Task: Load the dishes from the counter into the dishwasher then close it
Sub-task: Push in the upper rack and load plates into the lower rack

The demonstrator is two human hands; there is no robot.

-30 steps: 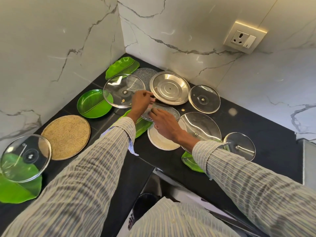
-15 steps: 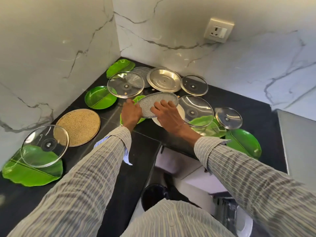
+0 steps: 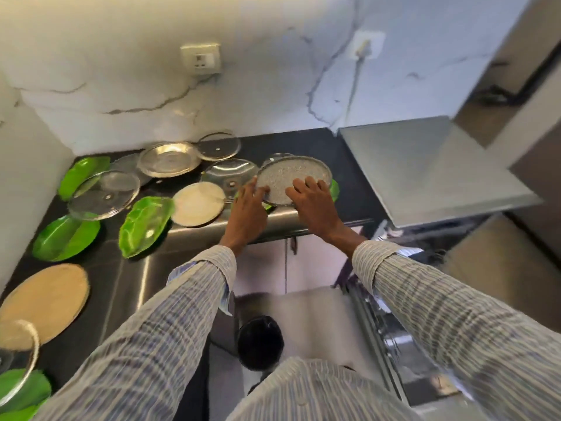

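A round grey speckled plate (image 3: 291,174) is lifted above the black counter (image 3: 127,278), tilted toward me. My left hand (image 3: 247,208) grips its left rim and my right hand (image 3: 315,202) holds its near right rim with fingers spread over the face. On the counter lie a steel plate (image 3: 168,159), a white plate (image 3: 198,203), glass lids (image 3: 103,194) (image 3: 220,141) (image 3: 230,174), green leaf-shaped plates (image 3: 145,224) (image 3: 65,237) and a tan round plate (image 3: 42,299). The open dishwasher (image 3: 403,344) shows at the lower right, blurred.
A steel appliance top (image 3: 425,168) stands right of the counter. Marble walls carry a socket (image 3: 200,60) and a plugged cord (image 3: 361,50). A black round bin (image 3: 261,341) sits on the floor below. Another glass lid (image 3: 27,354) overlaps a green plate at the lower left.
Both hands picked the speckled plate up off the white plate and carried it to the right. My view swung right, bringing the steel appliance and the dishwasher into sight.
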